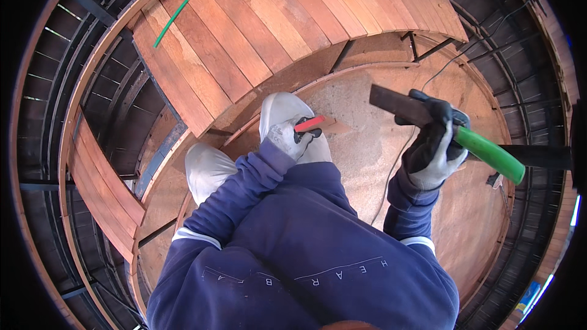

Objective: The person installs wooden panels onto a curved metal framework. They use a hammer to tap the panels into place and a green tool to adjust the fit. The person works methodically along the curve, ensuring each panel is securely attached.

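My left hand point(290, 139), in a grey-and-black work glove, is closed on a small flat red piece point(310, 124) above my knee. A thin brown pointed bit point(335, 126) shows just beyond it; I cannot tell whether the two are joined. Out to the right, my right hand point(437, 140), gloved alike, is wrapped round a flat-bladed tool with a green handle point(490, 154). Its dark, square-ended blade point(397, 104) points up and left. The fingers close where the blade meets the handle. The tool's exact kind is unclear.
Curved decking of reddish wooden boards point(244, 24) lies ahead, with a green pencil point(172, 21) on it. A lower board section point(104, 177) is at left. Black metal framing point(92, 3) rings the brown floor point(465, 226). A thin cable point(400, 156) runs across the floor.
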`<state>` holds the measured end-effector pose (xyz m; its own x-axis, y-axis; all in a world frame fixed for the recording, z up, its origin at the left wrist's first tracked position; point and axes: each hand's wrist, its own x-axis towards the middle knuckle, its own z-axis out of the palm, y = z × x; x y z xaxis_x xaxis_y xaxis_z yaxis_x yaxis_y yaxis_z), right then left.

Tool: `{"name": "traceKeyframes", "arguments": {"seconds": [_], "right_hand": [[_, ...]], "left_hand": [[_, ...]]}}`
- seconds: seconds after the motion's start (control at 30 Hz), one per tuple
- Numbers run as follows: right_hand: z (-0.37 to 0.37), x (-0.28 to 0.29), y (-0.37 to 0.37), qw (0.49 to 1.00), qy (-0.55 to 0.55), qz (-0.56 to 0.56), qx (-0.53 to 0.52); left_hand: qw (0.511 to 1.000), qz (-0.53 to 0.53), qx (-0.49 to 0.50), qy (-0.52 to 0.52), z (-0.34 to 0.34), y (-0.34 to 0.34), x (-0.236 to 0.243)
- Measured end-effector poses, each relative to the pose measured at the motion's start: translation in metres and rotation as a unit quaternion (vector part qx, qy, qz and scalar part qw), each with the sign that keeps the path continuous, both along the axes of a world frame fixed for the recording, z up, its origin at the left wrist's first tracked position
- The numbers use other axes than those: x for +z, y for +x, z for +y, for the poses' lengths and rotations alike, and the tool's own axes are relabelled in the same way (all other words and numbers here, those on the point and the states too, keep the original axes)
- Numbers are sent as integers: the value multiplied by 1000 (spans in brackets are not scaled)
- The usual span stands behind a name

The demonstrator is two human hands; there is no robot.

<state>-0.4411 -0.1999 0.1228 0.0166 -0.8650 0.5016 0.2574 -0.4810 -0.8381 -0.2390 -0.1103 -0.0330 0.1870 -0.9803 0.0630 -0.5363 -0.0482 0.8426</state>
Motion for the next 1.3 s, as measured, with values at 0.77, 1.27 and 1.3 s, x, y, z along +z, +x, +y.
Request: {"name": "traceKeyframes", "arguments": {"seconds": [0.77,1.27,1.3], "right_hand": [[2,-9,-1,987,-114,88,68],[-20,-31,-3,980,2,200,18],[-21,-31,1,987,16,152,48]], "left_hand": [[990,-138,-15,37,-47,-27,49],[980,-194,-44,28,-66,-28,42],[979,-191,-55,38,-67,-27,43]]}}
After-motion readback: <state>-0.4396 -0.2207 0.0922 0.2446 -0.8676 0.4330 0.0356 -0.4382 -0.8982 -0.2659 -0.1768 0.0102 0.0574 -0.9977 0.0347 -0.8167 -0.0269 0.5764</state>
